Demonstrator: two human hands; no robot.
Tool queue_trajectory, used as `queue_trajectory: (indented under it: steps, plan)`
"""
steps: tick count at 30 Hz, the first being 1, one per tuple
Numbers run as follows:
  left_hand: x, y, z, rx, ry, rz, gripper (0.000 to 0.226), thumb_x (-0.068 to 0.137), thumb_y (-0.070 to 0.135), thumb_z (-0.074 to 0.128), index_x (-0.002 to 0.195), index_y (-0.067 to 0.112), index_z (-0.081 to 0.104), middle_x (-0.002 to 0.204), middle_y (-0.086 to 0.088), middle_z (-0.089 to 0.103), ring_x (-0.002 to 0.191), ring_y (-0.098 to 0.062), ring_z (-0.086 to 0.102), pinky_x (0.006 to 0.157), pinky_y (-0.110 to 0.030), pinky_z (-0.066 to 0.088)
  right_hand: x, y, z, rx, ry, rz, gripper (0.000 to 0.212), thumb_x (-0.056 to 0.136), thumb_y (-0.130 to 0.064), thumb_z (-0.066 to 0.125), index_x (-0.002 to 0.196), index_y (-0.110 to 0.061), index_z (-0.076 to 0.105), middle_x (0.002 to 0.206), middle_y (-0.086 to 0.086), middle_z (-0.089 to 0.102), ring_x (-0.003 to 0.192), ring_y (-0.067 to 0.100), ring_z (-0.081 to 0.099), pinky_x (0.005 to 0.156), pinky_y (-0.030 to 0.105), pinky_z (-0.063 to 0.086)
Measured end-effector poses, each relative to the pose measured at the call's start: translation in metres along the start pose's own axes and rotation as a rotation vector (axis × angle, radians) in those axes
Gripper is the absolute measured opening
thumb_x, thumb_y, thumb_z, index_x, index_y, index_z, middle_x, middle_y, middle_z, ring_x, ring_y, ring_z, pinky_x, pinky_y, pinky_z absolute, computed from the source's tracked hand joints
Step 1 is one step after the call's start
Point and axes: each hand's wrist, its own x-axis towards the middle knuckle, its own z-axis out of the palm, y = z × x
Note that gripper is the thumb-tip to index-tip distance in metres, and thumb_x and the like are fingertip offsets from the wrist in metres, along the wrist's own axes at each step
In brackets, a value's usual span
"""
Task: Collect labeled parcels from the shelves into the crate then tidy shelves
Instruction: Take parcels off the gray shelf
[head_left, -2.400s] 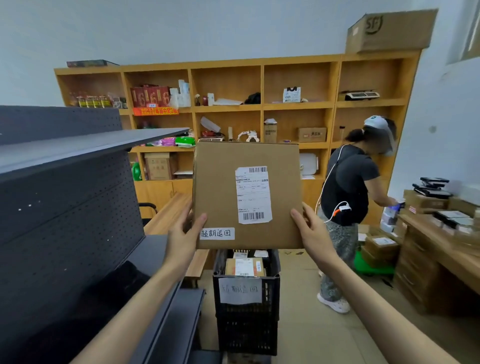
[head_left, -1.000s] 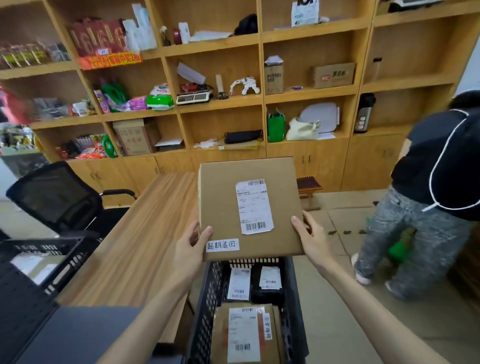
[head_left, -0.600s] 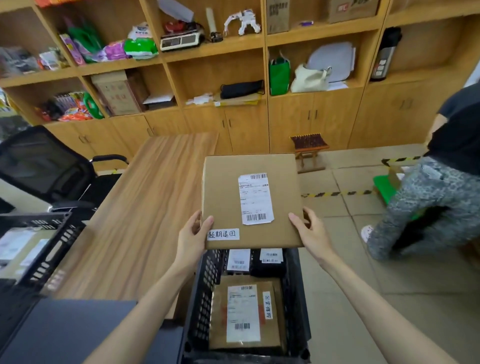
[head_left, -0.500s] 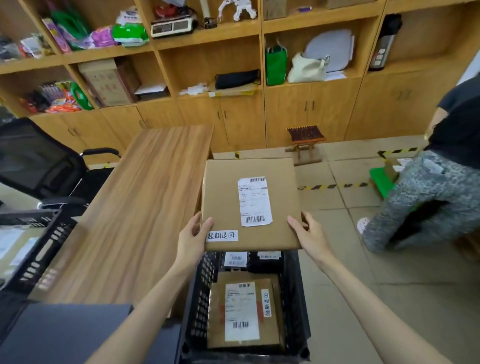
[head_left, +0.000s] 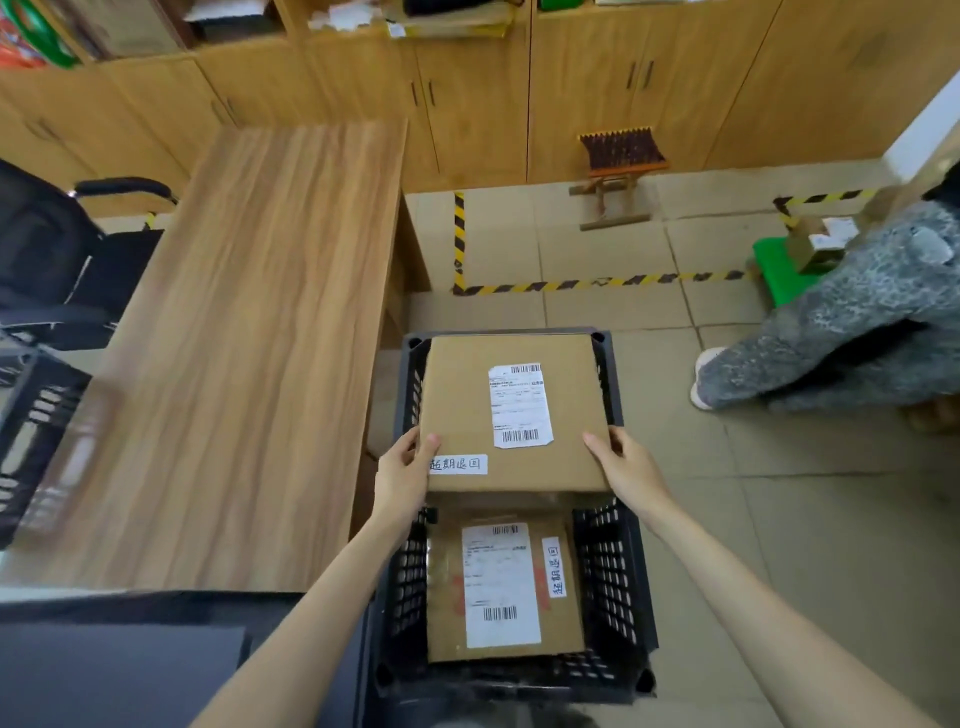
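Labeled parcels, 2: one flat carton (head_left: 511, 410) over far half of black crate (head_left: 613, 577), left hand (head_left: 402, 470) and right hand (head_left: 626, 462) gripping near corners; one parcel (head_left: 501, 587) inside crate. Counter (head_left: 234, 338), 1, left of crate.

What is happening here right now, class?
A person holds a flat cardboard parcel by its near corners, left hand and right hand, over a black crate beside a wooden table. Another labeled parcel already lies in the crate. A second person stands to the right.
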Motion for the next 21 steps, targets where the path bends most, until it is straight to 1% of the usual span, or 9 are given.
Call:
queue_trajectory:
  steps: [3, 6, 7, 10, 13, 15, 18, 19, 21]
  plan:
    - [0.012, -0.015, 0.004, 0.016, -0.027, -0.052, 0.055, 0.100, 0.047, 0.055, 0.147, 0.019, 0.049, 0.122, 0.002, 0.070, 0.106, -0.009, 0.066, 0.078, -0.019, 0.051, 0.016, 0.008, 0.011, -0.025, -0.014, 0.057, 0.050, 0.101, -0.043, 0.045, 0.140, -0.011, 0.046, 0.130, 0.004, 0.058, 0.112, 0.018, 0.055, 0.086, 0.029, 0.043]
    - [0.026, -0.029, 0.010, 0.021, -0.051, -0.119, 0.054, 0.103, 0.044, 0.050, 0.150, 0.019, 0.044, 0.123, 0.001, 0.068, 0.107, -0.009, 0.064, 0.077, -0.020, 0.050, 0.031, 0.015, 0.020, -0.048, -0.024, 0.104, 0.047, 0.102, -0.043, 0.043, 0.135, -0.011, 0.051, 0.127, 0.005, 0.060, 0.112, 0.021, 0.056, 0.092, 0.035, 0.047]
    - [0.030, -0.034, 0.011, 0.019, -0.048, -0.141, 0.053, 0.103, 0.043, 0.049, 0.151, 0.019, 0.043, 0.124, 0.000, 0.067, 0.108, -0.011, 0.064, 0.079, -0.021, 0.050, 0.035, 0.018, 0.023, -0.062, -0.029, 0.111, 0.047, 0.102, -0.044, 0.042, 0.135, -0.011, 0.051, 0.126, 0.005, 0.060, 0.113, 0.021, 0.056, 0.094, 0.037, 0.047]
    - [0.043, -0.048, 0.015, 0.034, -0.042, -0.183, 0.052, 0.105, 0.043, 0.043, 0.152, 0.020, 0.040, 0.128, -0.001, 0.065, 0.114, -0.015, 0.062, 0.093, -0.029, 0.050, 0.049, 0.023, 0.033, -0.098, -0.036, 0.132, 0.051, 0.102, -0.046, 0.039, 0.139, -0.011, 0.047, 0.131, 0.004, 0.058, 0.117, 0.022, 0.055, 0.099, 0.040, 0.045]
    - [0.057, -0.057, 0.022, 0.069, -0.036, -0.216, 0.055, 0.106, 0.044, 0.039, 0.155, 0.020, 0.033, 0.138, -0.004, 0.059, 0.123, -0.020, 0.057, 0.105, -0.037, 0.046, 0.060, 0.030, 0.043, -0.125, -0.021, 0.173, 0.055, 0.102, -0.047, 0.037, 0.144, -0.011, 0.042, 0.136, 0.006, 0.054, 0.123, 0.025, 0.051, 0.098, 0.038, 0.043]
    - [0.066, -0.062, 0.026, 0.087, -0.054, -0.230, 0.055, 0.106, 0.044, 0.038, 0.156, 0.020, 0.032, 0.140, -0.005, 0.057, 0.124, -0.021, 0.056, 0.108, -0.040, 0.045, 0.067, 0.039, 0.047, -0.117, -0.012, 0.197, 0.059, 0.100, -0.051, 0.036, 0.144, -0.012, 0.042, 0.138, 0.007, 0.054, 0.124, 0.027, 0.051, 0.102, 0.042, 0.043]
    - [0.076, -0.066, 0.029, 0.091, -0.085, -0.245, 0.054, 0.106, 0.045, 0.038, 0.155, 0.022, 0.034, 0.139, -0.003, 0.058, 0.122, -0.019, 0.057, 0.105, -0.041, 0.048, 0.079, 0.055, 0.052, -0.132, 0.015, 0.216, 0.077, 0.087, -0.067, 0.033, 0.143, -0.016, 0.043, 0.138, 0.007, 0.054, 0.124, 0.028, 0.051, 0.106, 0.051, 0.040]
    - [0.080, -0.067, 0.030, 0.089, -0.093, -0.241, 0.054, 0.106, 0.045, 0.038, 0.155, 0.023, 0.034, 0.139, -0.002, 0.058, 0.121, -0.019, 0.057, 0.105, -0.040, 0.048, 0.082, 0.058, 0.054, -0.140, 0.016, 0.222, 0.077, 0.086, -0.068, 0.032, 0.143, -0.017, 0.043, 0.138, 0.006, 0.054, 0.125, 0.028, 0.051, 0.107, 0.052, 0.039]
    - [0.088, -0.069, 0.031, 0.091, -0.101, -0.236, 0.055, 0.104, 0.047, 0.040, 0.155, 0.026, 0.034, 0.141, -0.001, 0.057, 0.124, -0.020, 0.056, 0.107, -0.043, 0.047, 0.085, 0.057, 0.056, -0.141, 0.029, 0.232, 0.064, 0.096, -0.057, 0.036, 0.144, -0.016, 0.043, 0.139, 0.006, 0.053, 0.126, 0.028, 0.050, 0.108, 0.049, 0.039]
